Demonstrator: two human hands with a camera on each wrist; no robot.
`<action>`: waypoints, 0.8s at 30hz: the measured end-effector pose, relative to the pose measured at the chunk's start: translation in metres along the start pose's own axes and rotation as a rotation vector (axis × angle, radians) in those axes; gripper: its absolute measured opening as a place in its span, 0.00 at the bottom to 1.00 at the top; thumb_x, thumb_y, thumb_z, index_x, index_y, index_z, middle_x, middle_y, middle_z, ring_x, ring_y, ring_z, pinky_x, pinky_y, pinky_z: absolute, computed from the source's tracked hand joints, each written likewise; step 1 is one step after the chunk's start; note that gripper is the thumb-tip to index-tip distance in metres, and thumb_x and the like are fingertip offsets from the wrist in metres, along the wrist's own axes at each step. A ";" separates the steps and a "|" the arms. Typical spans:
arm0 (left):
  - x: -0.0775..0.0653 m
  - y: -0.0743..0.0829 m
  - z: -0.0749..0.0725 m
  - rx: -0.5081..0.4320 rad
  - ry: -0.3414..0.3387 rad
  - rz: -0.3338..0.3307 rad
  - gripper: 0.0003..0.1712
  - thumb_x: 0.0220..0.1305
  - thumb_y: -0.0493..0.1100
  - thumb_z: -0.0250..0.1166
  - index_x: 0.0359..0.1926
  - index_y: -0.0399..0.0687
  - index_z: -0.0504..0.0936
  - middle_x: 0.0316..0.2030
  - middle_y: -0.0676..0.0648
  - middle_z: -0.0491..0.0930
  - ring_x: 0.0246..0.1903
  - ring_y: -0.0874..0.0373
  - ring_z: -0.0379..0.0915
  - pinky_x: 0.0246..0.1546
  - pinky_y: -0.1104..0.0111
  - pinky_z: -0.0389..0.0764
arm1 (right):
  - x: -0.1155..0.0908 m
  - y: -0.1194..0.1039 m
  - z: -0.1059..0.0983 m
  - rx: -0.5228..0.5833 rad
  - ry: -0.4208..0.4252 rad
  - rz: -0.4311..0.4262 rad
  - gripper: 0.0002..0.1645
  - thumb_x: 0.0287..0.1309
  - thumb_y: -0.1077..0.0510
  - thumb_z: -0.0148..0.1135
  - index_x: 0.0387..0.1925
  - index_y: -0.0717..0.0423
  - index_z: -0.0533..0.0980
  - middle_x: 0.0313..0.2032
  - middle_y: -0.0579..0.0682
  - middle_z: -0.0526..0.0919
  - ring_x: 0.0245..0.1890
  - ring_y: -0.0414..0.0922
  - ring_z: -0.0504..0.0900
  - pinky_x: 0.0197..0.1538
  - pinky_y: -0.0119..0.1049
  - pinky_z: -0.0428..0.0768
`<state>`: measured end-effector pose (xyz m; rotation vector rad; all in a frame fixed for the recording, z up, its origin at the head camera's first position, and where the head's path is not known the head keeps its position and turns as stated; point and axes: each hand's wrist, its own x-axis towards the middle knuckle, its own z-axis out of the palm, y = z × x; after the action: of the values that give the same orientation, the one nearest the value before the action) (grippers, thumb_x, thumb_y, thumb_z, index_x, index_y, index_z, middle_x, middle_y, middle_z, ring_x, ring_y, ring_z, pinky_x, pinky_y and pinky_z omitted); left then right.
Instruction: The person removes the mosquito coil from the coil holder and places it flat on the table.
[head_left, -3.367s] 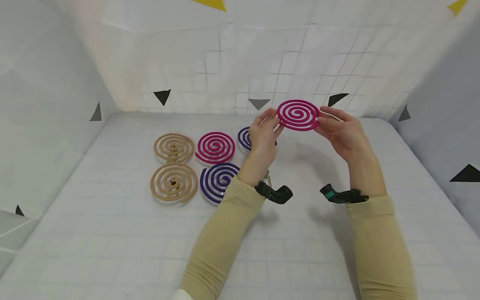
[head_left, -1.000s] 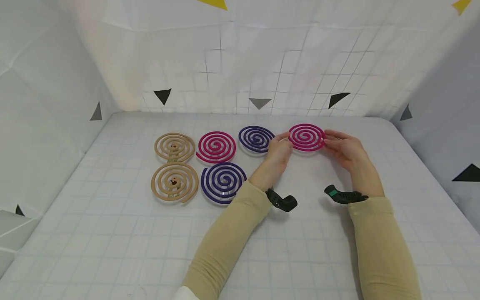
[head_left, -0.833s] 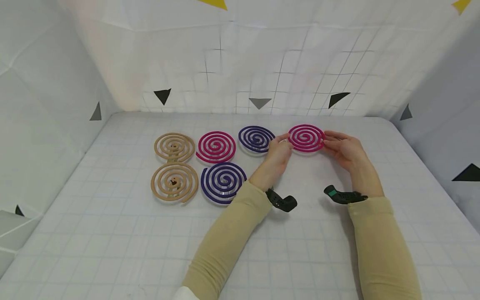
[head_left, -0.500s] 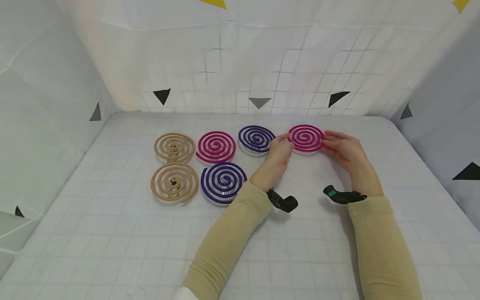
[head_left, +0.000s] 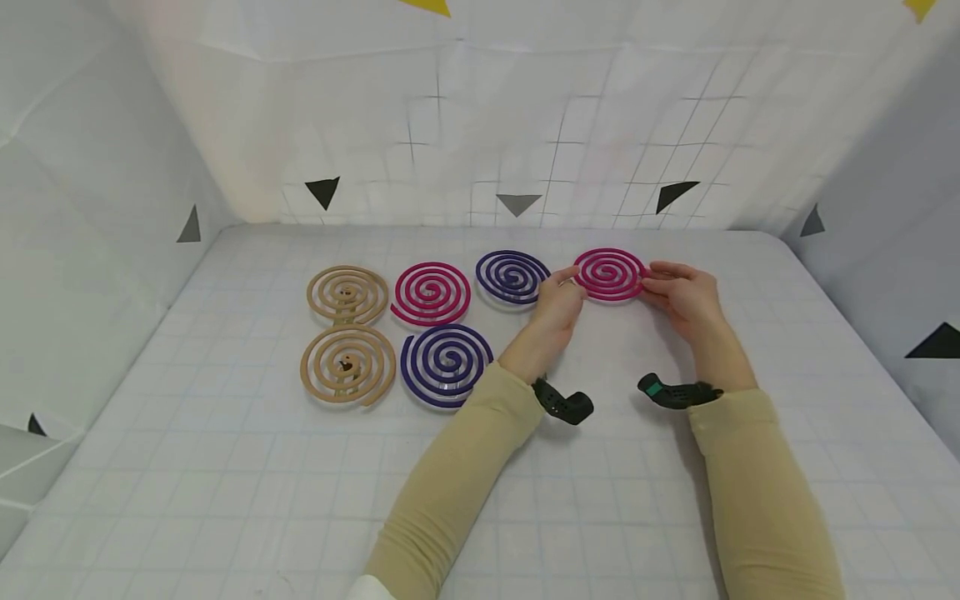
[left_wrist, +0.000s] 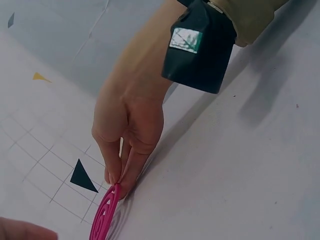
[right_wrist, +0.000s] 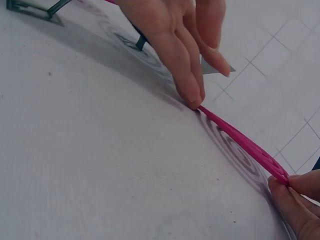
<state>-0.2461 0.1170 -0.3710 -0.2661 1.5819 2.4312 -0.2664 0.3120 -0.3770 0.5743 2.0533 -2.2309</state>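
Note:
A magenta mosquito coil [head_left: 609, 275] lies nearly flat at the back right, just above the table, with its shadow beneath it. My left hand [head_left: 551, 317] pinches the coil's left edge between thumb and fingers; the left wrist view shows this grip on the magenta coil [left_wrist: 104, 212]. On the opposite edge, the fingertips of my right hand [head_left: 686, 300] touch the rim. In the right wrist view the right hand [right_wrist: 175, 45] has extended fingers against the rim, its thumb apart from it. Right beside my left hand sits a dark purple coil [head_left: 512, 277].
Farther left stand two tan coils [head_left: 348, 364], a second magenta coil [head_left: 431, 294] and another dark purple coil [head_left: 447, 367], partly beside my left sleeve [head_left: 457, 467]. White walls with black triangle markers [head_left: 322, 192] enclose the white gridded table [head_left: 225, 500].
Since the earliest frame both hands have lowered the magenta coil towards the table and slightly right. Lately the coil has shifted a little left, and the right hand has moved slightly left too.

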 end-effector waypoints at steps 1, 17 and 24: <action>0.001 -0.001 0.000 -0.007 -0.004 0.002 0.34 0.56 0.21 0.50 0.66 0.33 0.71 0.67 0.38 0.65 0.56 0.52 0.62 0.51 0.70 0.68 | 0.000 0.000 0.002 -0.029 0.018 -0.007 0.36 0.67 0.67 0.57 0.74 0.61 0.59 0.62 0.54 0.70 0.56 0.41 0.77 0.59 0.32 0.78; 0.007 -0.007 -0.002 0.036 -0.058 0.021 0.35 0.57 0.19 0.46 0.68 0.30 0.67 0.74 0.36 0.59 0.76 0.49 0.49 0.76 0.60 0.53 | -0.009 -0.005 0.019 -0.360 0.117 -0.028 0.33 0.69 0.65 0.56 0.74 0.56 0.62 0.70 0.56 0.66 0.64 0.46 0.69 0.70 0.36 0.71; 0.006 -0.006 -0.003 0.034 -0.067 0.027 0.34 0.60 0.19 0.44 0.69 0.29 0.65 0.74 0.35 0.59 0.75 0.50 0.50 0.76 0.61 0.55 | -0.011 -0.006 0.023 -0.385 0.119 -0.019 0.33 0.70 0.66 0.52 0.74 0.56 0.62 0.71 0.57 0.66 0.66 0.48 0.68 0.70 0.37 0.71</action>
<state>-0.2499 0.1177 -0.3791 -0.1567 1.6067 2.4047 -0.2632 0.2877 -0.3672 0.6626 2.4657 -1.7727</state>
